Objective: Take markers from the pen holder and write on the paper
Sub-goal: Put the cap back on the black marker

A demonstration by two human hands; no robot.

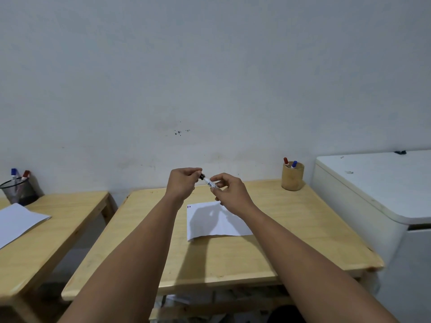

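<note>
Above the paper [215, 220], a marker [211, 184] is pinched at its barrel by the right hand [229, 194], its black cap nipped by the left hand [182, 183] (light, rigid, probably slick); the barrel's middle is best gripped.

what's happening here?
A person holds a marker above the paper on the middle table. The right hand grips the barrel and the left hand pinches the black cap at its end; whether the cap is coming off or going on can't be told. A red and a blue marker stand in the wooden holder at the back right. The paper bears only a tiny mark at its top left corner.
</note>
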